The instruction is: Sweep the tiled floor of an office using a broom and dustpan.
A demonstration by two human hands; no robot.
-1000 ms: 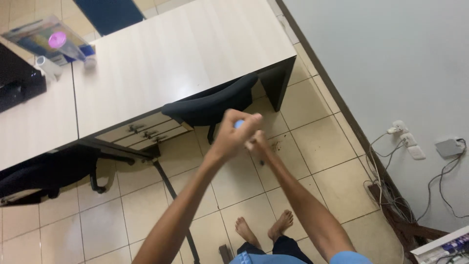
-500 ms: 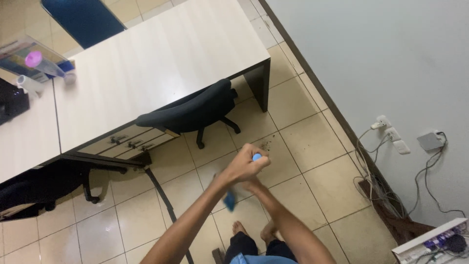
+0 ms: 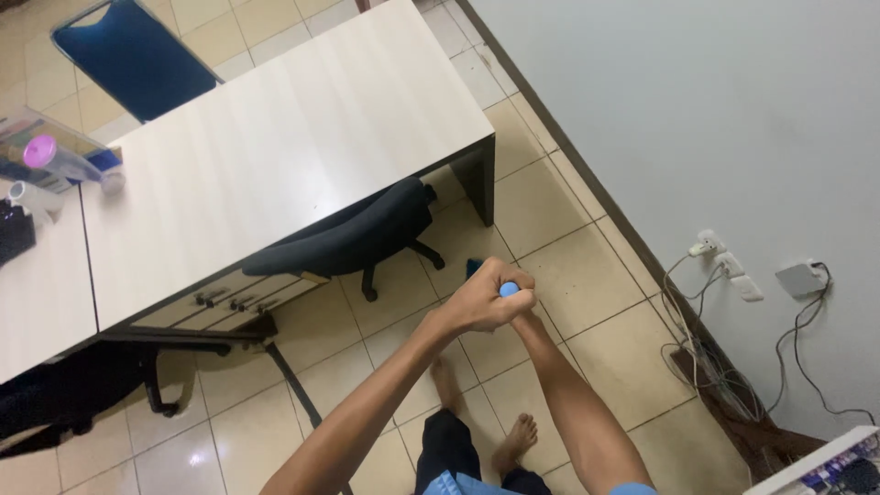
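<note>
Both of my hands meet over the tiled floor, clasped on a long handle seen end-on, with only its light blue tip (image 3: 508,290) showing. My left hand (image 3: 477,301) wraps the top of the handle. My right hand (image 3: 526,321) grips just beneath and is mostly hidden by the left. A dark blue piece (image 3: 474,268) shows on the floor just beyond the hands; I cannot tell whether it is the tool's head. My bare feet (image 3: 515,438) stand on the tiles below.
A pale wooden desk (image 3: 275,156) stands ahead with a black office chair (image 3: 353,234) tucked under it and drawers (image 3: 220,302) beside. A blue chair (image 3: 133,60) sits behind the desk. Bottles (image 3: 55,160) stand at its left. Cables and wall sockets (image 3: 724,266) run along the right wall.
The clasped hands swung down towards my feet, then back out towards the desk. A blue piece seen below the hands half a second ago now lies beyond them. My feet shifted.
</note>
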